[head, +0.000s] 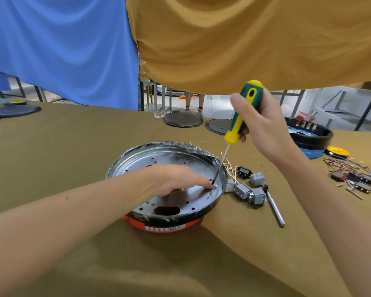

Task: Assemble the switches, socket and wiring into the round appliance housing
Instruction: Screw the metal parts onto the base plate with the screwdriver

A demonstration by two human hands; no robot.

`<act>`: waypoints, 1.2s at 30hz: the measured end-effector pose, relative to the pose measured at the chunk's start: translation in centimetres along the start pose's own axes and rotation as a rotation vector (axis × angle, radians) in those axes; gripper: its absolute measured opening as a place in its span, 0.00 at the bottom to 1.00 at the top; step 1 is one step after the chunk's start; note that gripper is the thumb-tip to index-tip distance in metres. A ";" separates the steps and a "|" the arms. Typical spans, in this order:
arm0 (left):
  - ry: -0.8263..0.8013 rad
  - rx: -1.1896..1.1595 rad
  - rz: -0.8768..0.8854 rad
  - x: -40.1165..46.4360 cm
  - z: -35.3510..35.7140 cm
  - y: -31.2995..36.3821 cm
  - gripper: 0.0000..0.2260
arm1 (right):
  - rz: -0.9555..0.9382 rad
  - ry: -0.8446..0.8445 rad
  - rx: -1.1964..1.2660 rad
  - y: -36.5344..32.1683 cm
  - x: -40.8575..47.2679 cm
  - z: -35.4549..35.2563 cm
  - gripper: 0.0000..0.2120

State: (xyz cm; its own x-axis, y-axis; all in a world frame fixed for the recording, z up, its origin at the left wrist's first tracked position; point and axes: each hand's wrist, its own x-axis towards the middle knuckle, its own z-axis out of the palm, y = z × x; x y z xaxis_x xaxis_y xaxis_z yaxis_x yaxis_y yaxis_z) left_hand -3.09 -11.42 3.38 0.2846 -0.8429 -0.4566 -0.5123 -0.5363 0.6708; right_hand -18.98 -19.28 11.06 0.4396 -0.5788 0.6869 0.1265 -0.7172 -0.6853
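Round housing near centre on olive cloth table, red base below, black rim, shiny perforated metal plate inside with oval cutout at near side. Left hand palm down inside housing, fingers mostly straight and relaxed, index fingertip pressing plate near right inner wall, right at screwdriver tip; nothing gripped. Right hand raised above and right of housing, fingers and thumb wrapped around green-and-yellow screwdriver, thumb up along handle. Shaft tilted down-left, tip touching plate just beside left index finger. Whether a screw sits under tip: cannot tell, too small. Just right of housing: grey switches in small cluster, one touching outer rim; black socket just behind them; thin gold-tipped wire ends between socket and rim. Metal rod-like tool lying flat beside switches, pointing toward near right. Farther right: tangle of red, blue, black wires with dark switches. Behind that: second housing, black over blue, and yellow disc beside it. Far table edge: two dark round lids, another dark lid far left. Hanging above: blue cloth left, mustard cloth right. Person's legs visible beyond under cloth.
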 end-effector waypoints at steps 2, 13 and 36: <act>0.004 -0.008 -0.001 -0.1 -0.2 -0.1 0.37 | 0.006 0.016 0.007 0.2 -0.1 -0.3 0.13; -0.047 -0.087 -0.002 -0.9 -0.6 -0.1 0.37 | 0.090 0.188 0.114 1.2 -0.6 -1.8 0.13; 0.255 0.064 0.717 -1.6 -0.9 -0.8 0.01 | 0.445 0.541 0.521 6.5 -2.0 -1.4 0.15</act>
State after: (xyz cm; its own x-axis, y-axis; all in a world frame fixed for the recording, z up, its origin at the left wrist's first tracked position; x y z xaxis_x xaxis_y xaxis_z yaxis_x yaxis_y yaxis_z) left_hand -2.36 -9.66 4.09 0.0393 -0.9719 0.2321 -0.6859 0.1427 0.7136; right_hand -20.27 -23.28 5.56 0.0791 -0.9626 0.2589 0.4916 -0.1883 -0.8502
